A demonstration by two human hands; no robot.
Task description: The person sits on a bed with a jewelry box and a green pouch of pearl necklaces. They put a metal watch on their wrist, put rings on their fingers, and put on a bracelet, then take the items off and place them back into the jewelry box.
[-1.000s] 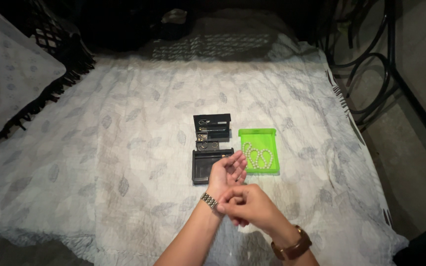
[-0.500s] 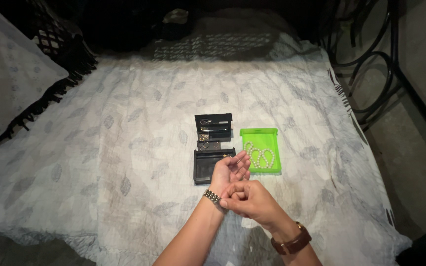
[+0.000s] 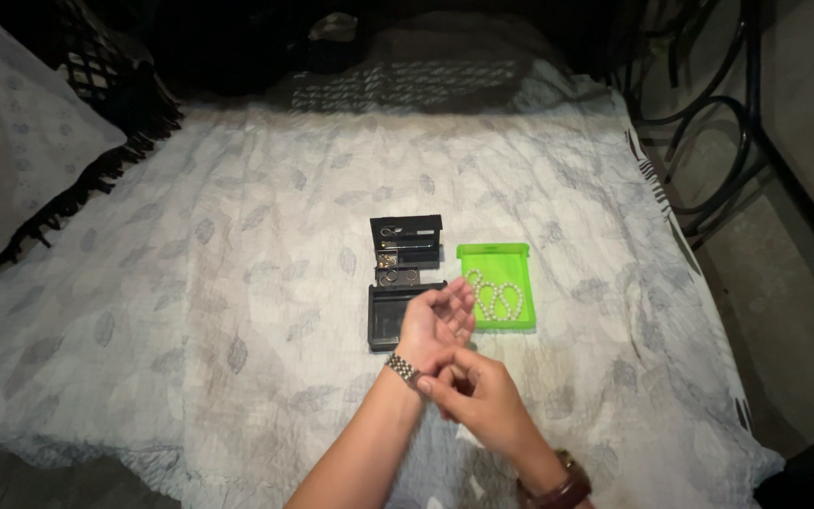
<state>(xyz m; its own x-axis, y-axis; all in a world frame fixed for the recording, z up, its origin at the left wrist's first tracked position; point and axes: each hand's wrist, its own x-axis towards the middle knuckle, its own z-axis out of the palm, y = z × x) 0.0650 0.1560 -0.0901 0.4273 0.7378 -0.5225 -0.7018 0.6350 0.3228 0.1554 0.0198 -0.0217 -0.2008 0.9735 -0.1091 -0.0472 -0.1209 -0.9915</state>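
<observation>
the right hand (image 3: pixel 482 401) is pinching with its fingertips at the metal link bracelet (image 3: pixel 404 368) on the left wrist, so the 2 hands are pressed together low over the bedspread (image 3: pixel 237 283). the left hand (image 3: pixel 437 320) is lying palm up, fingers loosely curled and gripping nothing. compared with a second ago the left hand is sitting a little nearer the black jewellery box (image 3: pixel 405 281) and its fingers are uncurling slightly, while the right is staying on the band; i'd judge the clasp is still being worked. whether it is shut or undone is hidden under the right fingers. a brown strap (image 3: pixel 558 490) on the right wrist is cut off by the frame. just beyond, a green pouch (image 3: pixel 496 286) is holding pearl beads (image 3: pixel 492 300); the box's small contents are hard to make out.
</observation>
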